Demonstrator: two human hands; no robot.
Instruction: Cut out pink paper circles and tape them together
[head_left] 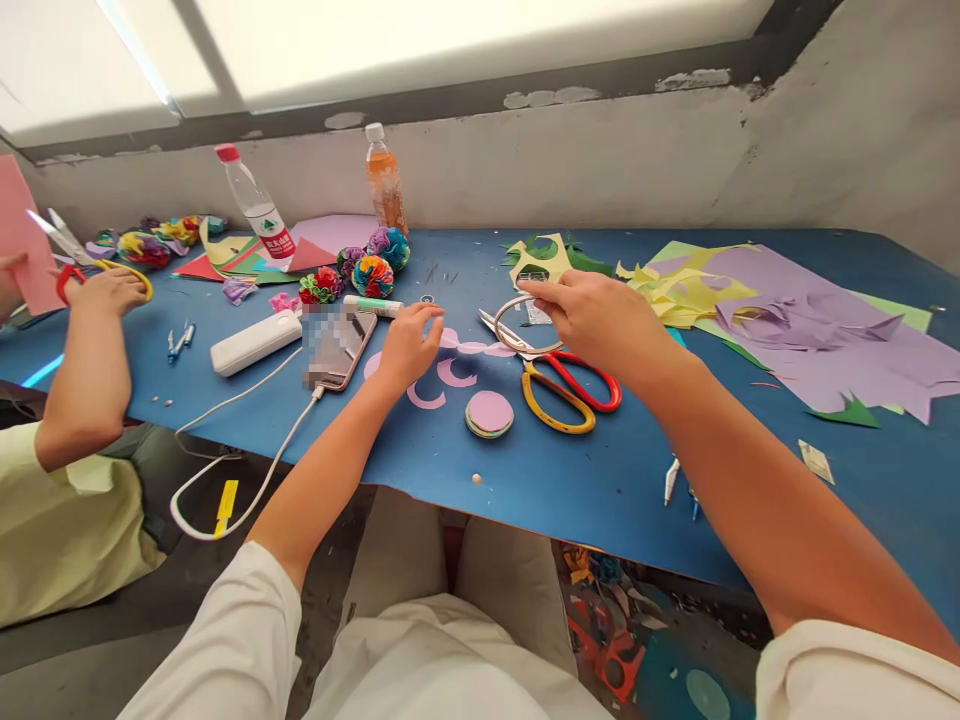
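Note:
My right hand (589, 312) pinches the rim of a thin pale ring (501, 322), like a narrow roll of tape, above the table. Below the ring lies a pair of scissors (559, 412) with red and yellow handles, blades parted. My left hand (411, 345) is low over the table with fingers bent together; whatever they hold is hidden. Beside it are a wavy pink paper strip (480, 347) and curved pink paper offcuts (456, 374). A stack of round paper discs (489, 412), pink on top, sits nearer to me. A glue stick (373, 306) lies just beyond my left hand.
A phone (352, 345) is cabled to a white power bank (256, 342). Two bottles, one clear (259, 210) and one orange (385, 185), stand behind paper flower balls (373, 276). Purple paper sheets (810, 310) lie at right. A co-worker's hand (109, 292) holds scissors at left.

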